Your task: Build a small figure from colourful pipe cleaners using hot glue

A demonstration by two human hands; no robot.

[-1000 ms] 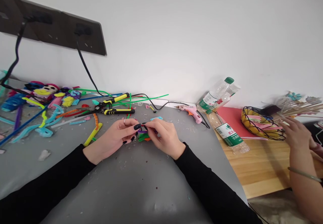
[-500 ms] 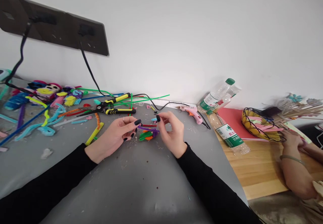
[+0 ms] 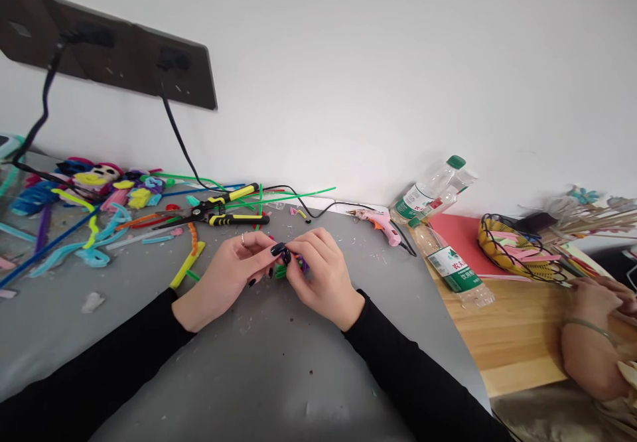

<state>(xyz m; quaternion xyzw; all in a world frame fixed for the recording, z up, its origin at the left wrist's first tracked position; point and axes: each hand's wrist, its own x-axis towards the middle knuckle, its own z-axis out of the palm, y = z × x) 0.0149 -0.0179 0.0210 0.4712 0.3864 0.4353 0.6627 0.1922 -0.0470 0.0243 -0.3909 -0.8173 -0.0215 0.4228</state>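
Left hand (image 3: 223, 276): pinching a mostly hidden purple piece (image 3: 286, 252)
Right hand (image 3: 322, 275): close against it — whether gripping, we can't tell
Purple piece: being shaped, we judge — next calls for steadiness

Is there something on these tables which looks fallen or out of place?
One plastic bottle lies on its side, while the bottles behind it seem upright. Small scraps also litter the grey table, looking untidy.

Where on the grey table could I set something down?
Between the black sleeves, the near tabletop shows only small specks; another patch lies between the right sleeve and the bottles. Crowded: the back left, with pliers and pipe cleaners.
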